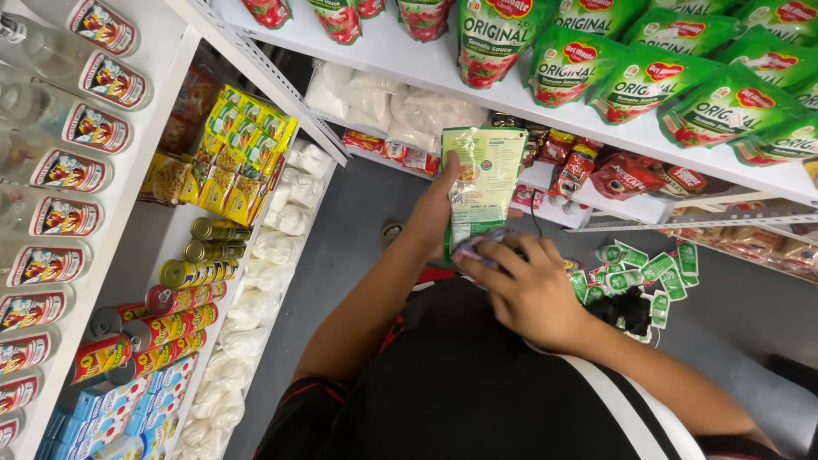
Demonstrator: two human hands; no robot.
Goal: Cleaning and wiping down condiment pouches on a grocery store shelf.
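Pouch: green-and-white, upright, long axis vertical, held before the white shelf.
Left hand: closed around the pouch's left edge.
Right hand: fingers curled, pressing a cloth against the pouch's lower end.

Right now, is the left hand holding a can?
No, the left hand holds a green and white pouch upright, while the cans lie on the shelf to the left.

Two hands, left hand, right hand, one green pouch held, four brass-lidded cans on the shelf
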